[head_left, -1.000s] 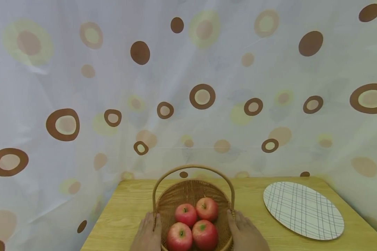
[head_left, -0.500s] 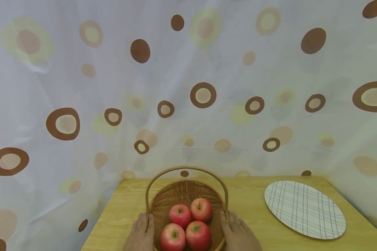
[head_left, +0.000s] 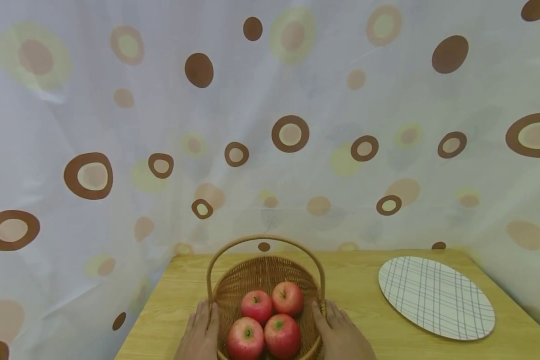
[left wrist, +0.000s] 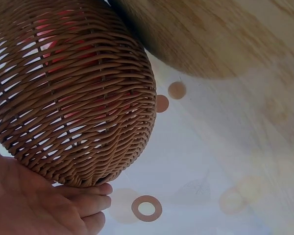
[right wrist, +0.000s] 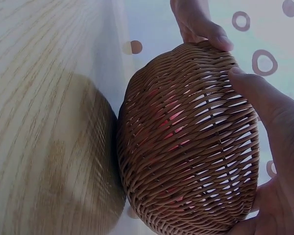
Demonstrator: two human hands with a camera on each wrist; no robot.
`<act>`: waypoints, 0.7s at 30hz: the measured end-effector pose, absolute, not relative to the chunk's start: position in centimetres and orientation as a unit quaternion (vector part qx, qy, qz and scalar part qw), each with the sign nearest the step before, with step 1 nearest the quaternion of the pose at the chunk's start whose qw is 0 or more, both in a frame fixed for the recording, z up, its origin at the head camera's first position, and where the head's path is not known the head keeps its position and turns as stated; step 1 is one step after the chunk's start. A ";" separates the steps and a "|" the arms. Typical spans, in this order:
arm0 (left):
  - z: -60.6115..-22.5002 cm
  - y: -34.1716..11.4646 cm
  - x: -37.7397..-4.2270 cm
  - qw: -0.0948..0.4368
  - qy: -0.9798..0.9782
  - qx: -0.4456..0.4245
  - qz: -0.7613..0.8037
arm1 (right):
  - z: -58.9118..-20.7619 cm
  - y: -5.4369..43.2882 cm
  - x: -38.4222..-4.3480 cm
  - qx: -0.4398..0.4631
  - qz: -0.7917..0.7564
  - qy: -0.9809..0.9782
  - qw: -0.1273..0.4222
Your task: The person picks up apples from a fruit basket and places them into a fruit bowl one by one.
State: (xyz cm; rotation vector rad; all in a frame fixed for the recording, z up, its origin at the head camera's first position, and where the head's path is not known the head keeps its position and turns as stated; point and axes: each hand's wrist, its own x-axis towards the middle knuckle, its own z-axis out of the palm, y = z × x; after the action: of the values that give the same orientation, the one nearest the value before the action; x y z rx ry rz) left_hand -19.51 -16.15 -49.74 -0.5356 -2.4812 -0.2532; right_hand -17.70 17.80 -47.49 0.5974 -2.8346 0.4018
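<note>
Wicker basket (head_left: 261, 272) shifted slightly toward the left of the frame over the past second, with left hand (head_left: 196, 336), right hand (head_left: 345, 336) and four apples (head_left: 282, 336) moving along; the oval plate (head_left: 436, 298) at lower right sits much as it was.

Nearest me, lower centre: two bare hands, one per side, grasping the basket's walls, thumbs at the rim, fingers along the outside.

Between them, the apples: round, smooth, glossy red with yellowish flecking, greenish around some stem hollows. Four counted, clustered touching in the bowl.

Basket, one: brown woven strands over thin uprights, rounded belly, high back wall, single hoop handle (head_left: 266, 237) arching above. Red shows through gaps in the weave from the wrist views. Whether its base touches the wood, I cannot tell.

Farther right, one plate, flat, pale, crossed by thin grey-blue lines. Beneath, wooden table (head_left: 171, 290), yellowish, fine-grained.

Behind everything, patterned sheet (head_left: 252, 100), whitish, creased, printed with brown, tan and yellow-green rounds and rings.
</note>
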 end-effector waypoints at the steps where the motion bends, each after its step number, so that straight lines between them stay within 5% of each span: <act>1: -49.6 -16.2 -19.5 0.281 -0.934 -0.199 -0.095 | -47.4 17.8 -17.8 0.205 0.135 -0.963 0.110; 21: -50.1 -16.1 -19.7 0.347 -0.910 -0.208 -0.094 | -46.5 18.7 -18.0 0.217 0.165 -0.961 0.052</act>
State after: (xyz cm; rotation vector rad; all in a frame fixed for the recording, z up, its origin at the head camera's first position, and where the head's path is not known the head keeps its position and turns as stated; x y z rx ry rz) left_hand -19.71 -16.08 -50.13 -0.5392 -2.3607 -0.2434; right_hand -17.99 18.72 -46.52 0.6588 -2.9220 0.5025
